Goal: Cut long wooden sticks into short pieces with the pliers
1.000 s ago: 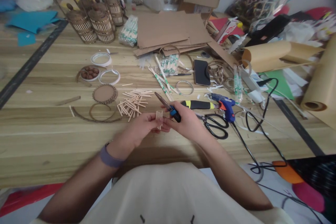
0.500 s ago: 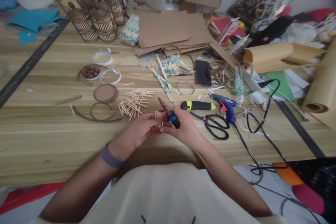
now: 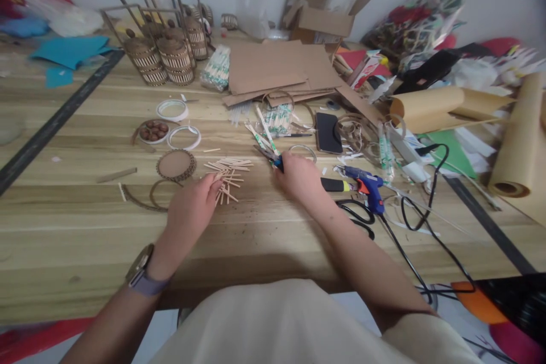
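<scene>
My left hand point(image 3: 191, 205) reaches down to a loose pile of short pale wooden sticks point(image 3: 230, 166). Its fingers are bent and drawn together at the pile's left side; what lies between them is hidden. Farther right, my right hand point(image 3: 301, 179) is wrapped round blue-handled pliers point(image 3: 278, 162), whose pointed metal jaws face up and left towards green-and-white paper-wrapped sticks point(image 3: 265, 133). Just behind my left hand lies a round cardboard disc with a ridged rim point(image 3: 176, 165).
On the right are a blue glue gun point(image 3: 370, 185) with a black cord, black-handled scissors point(image 3: 358, 210) partly under my forearm, and a phone point(image 3: 328, 132). Tape rings point(image 3: 172, 109) and a dish of brown beads point(image 3: 153, 131) lie left. Lantern-like stick containers point(image 3: 174, 60) and cardboard sheets point(image 3: 273, 65) stand behind.
My hands have moved apart. The left, which held a row of short sticks, has gone left to the pile; the right has moved slightly right and forward with the pliers.
</scene>
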`<action>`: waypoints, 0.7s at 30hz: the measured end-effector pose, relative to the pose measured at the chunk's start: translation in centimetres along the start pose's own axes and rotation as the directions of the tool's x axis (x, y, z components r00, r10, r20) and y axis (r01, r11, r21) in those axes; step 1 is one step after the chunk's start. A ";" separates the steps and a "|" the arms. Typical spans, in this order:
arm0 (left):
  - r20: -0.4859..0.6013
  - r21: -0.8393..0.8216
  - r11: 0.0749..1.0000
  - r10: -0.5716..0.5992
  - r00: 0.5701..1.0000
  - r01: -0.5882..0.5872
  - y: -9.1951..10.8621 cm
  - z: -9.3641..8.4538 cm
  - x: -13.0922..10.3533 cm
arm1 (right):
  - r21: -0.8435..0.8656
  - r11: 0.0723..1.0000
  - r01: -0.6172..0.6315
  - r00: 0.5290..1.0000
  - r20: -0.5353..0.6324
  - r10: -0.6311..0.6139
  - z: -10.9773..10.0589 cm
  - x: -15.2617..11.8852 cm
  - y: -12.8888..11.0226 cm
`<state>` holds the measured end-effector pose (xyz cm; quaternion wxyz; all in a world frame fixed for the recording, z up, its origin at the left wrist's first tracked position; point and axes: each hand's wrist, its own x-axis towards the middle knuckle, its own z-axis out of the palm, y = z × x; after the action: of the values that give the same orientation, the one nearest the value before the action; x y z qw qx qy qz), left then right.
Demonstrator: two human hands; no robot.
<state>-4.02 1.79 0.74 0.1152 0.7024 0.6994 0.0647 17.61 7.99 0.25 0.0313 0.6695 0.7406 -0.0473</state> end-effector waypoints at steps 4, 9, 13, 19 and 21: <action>-0.121 0.040 0.995 0.101 0.988 -0.096 -0.4 0.9 0.3 | -0.010 1.000 0.007 1.000 0.030 -0.007 0.7 1.4 -0.6; -0.357 0.035 0.983 0.180 0.917 -0.179 -0.4 1.9 -0.3 | -0.007 1.000 0.002 0.998 0.062 -0.001 1.3 1.7 -0.7; -0.301 -0.084 0.967 0.204 0.932 -0.239 0.6 1.9 -1.2 | 0.012 1.000 -0.003 0.997 0.078 0.002 1.3 1.5 -0.9; -0.121 -0.387 0.895 0.189 0.975 -0.221 1.7 2.5 -1.7 | 0.164 0.986 -0.007 0.991 0.136 -0.016 0.0 0.9 -0.4; -0.005 -0.527 0.838 0.159 0.987 -0.138 2.2 2.7 -1.8 | 0.253 0.967 0.017 0.988 0.145 -0.055 -0.7 0.1 -0.3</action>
<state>-1.23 -0.20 -1.16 0.3110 0.6973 0.5960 0.2487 17.33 8.12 0.96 0.0013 0.6489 0.7363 -0.1918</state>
